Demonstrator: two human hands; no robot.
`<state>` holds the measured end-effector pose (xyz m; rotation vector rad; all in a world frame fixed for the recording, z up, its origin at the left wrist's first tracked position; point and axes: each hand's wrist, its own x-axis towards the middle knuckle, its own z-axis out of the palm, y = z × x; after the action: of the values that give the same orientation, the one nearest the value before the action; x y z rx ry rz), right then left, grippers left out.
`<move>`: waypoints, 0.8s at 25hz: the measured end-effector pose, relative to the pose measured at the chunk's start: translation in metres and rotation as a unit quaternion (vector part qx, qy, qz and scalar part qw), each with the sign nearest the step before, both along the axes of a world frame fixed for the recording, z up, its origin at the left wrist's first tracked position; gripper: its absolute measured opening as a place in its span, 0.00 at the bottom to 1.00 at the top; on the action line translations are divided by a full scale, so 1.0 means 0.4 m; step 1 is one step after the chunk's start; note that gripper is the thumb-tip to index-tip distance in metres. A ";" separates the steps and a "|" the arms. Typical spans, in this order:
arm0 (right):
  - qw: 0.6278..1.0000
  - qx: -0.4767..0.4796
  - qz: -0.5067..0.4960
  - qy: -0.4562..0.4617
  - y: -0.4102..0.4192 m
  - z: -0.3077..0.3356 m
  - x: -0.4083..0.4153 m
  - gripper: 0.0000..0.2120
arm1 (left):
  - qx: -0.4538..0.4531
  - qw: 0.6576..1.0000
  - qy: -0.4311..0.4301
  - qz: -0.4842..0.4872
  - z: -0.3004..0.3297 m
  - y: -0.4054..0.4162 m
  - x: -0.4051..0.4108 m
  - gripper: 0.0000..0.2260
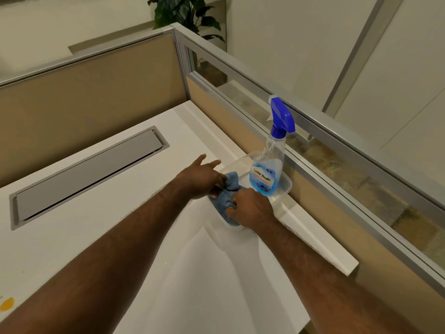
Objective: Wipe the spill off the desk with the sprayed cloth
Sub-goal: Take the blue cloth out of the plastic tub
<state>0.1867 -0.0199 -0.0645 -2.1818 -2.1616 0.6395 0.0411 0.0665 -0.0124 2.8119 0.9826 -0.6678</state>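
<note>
Two bare forearms run up from the near edge of the white desk (72,249) to a clear plastic tray (287,186), where both hands meet on a blue microfibre cloth (222,201). Far back toward the wearer and well off to the left of the left arm, a small orange-yellow spill (7,304) sits at the edge of view, with a fainter green fleck just above it (nothing is near it yet).

The right hand (250,207) is curled shut, its fingers bunching the near part of the cloth. The left hand (201,177) pinches the far part between thumb and lower fingers, while its index and middle fingers stick out straight, touching nothing. The cloth lies crumpled inside the tray, partly over its near rim.

Just beyond the right hand, a spray bottle (267,174) of blue cleaner with a blue trigger head stands upright in the same tray. Left of the left hand, a grey cable-hatch lid (89,177) is set into the desk. Beyond everything, beige partition panels (84,97) and a potted plant (187,13).

My guess is that the cloth is being gathered for lifting. The risk: dragging it out could snag the light tray or knock the tall bottle over, since they stand so close. A loosely balled cloth could also smear the spill rather than lift it.
</note>
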 end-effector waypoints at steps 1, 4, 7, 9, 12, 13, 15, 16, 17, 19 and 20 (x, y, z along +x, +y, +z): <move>1.000 0.003 -0.014 0.012 -0.001 0.003 0.003 0.22 | -0.004 1.000 -0.026 0.009 -0.006 -0.004 -0.011 0.14; 0.999 0.011 -0.034 0.026 -0.004 0.014 0.005 0.21 | -0.012 0.996 -0.084 0.017 -0.023 -0.021 -0.033 0.15; 0.998 0.017 -0.044 0.034 -0.007 0.019 0.004 0.19 | -0.025 0.996 -0.086 0.002 -0.021 -0.020 -0.027 0.17; 0.998 0.016 -0.046 0.032 -0.004 0.021 0.006 0.20 | -0.029 0.998 -0.046 -0.017 -0.009 -0.005 -0.012 0.19; 0.998 0.022 -0.047 0.029 0.000 0.026 0.010 0.18 | -0.021 0.999 -0.006 -0.046 -0.002 0.004 0.017 0.23; 0.998 0.022 -0.048 0.034 0.001 0.028 0.011 0.17 | -0.013 0.998 -0.001 -0.054 -0.005 0.002 0.027 0.22; 0.997 0.015 -0.055 0.048 0.000 0.031 0.012 0.16 | -0.010 0.999 -0.003 -0.048 -0.020 -0.005 0.041 0.17; 0.997 0.011 -0.057 0.055 0.000 0.034 0.011 0.15 | -0.017 0.999 -0.002 -0.039 -0.025 -0.009 0.044 0.15; 0.997 0.007 -0.057 0.059 -0.001 0.038 0.011 0.15 | -0.020 0.999 -0.001 -0.034 -0.027 -0.011 0.045 0.14; 0.997 -0.001 -0.052 0.061 -0.003 0.044 0.009 0.18 | -0.008 0.999 -0.002 -0.044 -0.026 -0.008 0.044 0.13; 0.997 -0.010 -0.049 0.061 -0.005 0.047 0.006 0.20 | -0.003 0.999 0.000 -0.051 -0.025 -0.005 0.044 0.13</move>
<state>0.1891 -0.0220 -0.0459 -2.1787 -1.9850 0.7697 0.0586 0.0644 -0.0224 2.8719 0.8411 -0.6794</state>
